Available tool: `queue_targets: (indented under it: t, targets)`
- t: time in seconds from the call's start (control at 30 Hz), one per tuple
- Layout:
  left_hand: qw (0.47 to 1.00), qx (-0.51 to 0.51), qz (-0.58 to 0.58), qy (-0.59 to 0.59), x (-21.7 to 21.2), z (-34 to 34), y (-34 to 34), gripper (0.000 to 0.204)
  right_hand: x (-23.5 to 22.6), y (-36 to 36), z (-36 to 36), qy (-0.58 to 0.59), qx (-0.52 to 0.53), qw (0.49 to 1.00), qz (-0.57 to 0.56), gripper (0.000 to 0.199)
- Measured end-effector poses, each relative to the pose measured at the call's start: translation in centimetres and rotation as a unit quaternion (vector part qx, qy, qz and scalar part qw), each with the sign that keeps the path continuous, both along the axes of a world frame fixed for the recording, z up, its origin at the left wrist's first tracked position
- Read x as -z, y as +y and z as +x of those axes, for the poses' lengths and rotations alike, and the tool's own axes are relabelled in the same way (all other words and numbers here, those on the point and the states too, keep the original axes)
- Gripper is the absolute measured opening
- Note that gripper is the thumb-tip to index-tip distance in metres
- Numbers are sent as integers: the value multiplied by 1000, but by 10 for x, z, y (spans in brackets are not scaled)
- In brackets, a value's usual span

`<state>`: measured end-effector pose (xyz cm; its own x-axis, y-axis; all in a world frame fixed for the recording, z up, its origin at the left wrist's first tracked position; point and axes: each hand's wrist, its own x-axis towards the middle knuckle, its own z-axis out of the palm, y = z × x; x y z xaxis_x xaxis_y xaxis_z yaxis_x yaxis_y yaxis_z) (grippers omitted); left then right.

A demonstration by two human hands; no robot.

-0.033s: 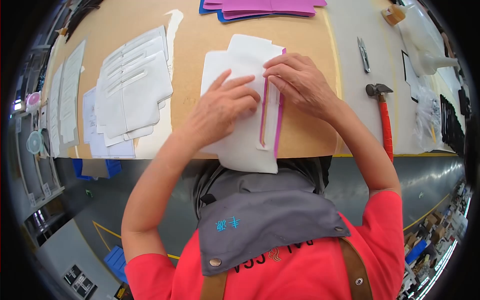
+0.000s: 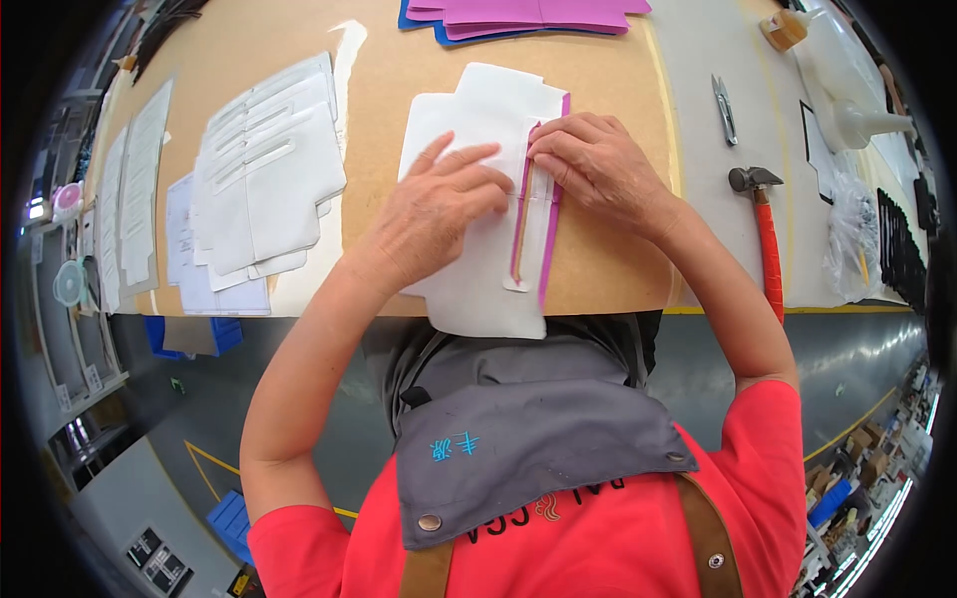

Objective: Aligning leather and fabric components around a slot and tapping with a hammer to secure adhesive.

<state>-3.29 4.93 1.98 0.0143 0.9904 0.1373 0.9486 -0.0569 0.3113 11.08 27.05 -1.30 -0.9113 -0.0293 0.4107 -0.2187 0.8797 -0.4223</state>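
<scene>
A white cut panel (image 2: 449,120) lies on the table before me, its near end hanging past the table edge. Along its right side runs a long narrow slot (image 2: 519,239) bordered in magenta, with a tan line inside. A magenta edge (image 2: 550,249) shows beyond the panel's right side. My left hand (image 2: 439,209) is over the panel's middle, fingers spread, holding nothing. Thumb and fingertips of my right hand (image 2: 598,164) are pinched together at the slot's upper part; what lies between them is hidden.
Stacked white panels (image 2: 274,159) with slots lie at the left. Magenta sheets (image 2: 538,12) over blue ones sit at the far edge. To the right are thread snips (image 2: 725,110), a red-handled hammer (image 2: 766,229), a white squeeze bottle (image 2: 862,125) and a plastic bag (image 2: 852,234).
The white panel has shifted slightly away from me. My right fingertips sit a little lower and further right along the slot, exposing its magenta upper end. My left hand has moved slightly.
</scene>
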Motion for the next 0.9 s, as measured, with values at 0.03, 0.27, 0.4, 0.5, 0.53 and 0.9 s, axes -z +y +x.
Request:
queue_targets:
  t: [0.03, 0.27, 0.4, 0.5, 0.53, 0.9]
  targets:
    - [999, -43, 17, -9, 1, -1, -1, 41, -1, -1, 7, 10, 25, 1000, 8, 11]
    - [980, -171, 41, -91, 17, -4, -6, 45, -27, -48, 75, -61, 141, 986, 66, 11]
    - [990, -105, 85, -43, 22, -19, 5, 44, -34, -56, 81, -114, 142, 983, -32, 12]
    - [973, -165, 129, -96, 13, -9, -17, 42, -29, -57, 74, -48, 131, 988, -61, 24]
    - [971, -179, 125, -102, 9, -2, -27, 42, -26, -59, 72, -53, 110, 991, -50, 31]
    - [992, -119, 45, 2, 16, 51, -49, 42, -16, -68, 55, -65, 9, 993, 100, 45]
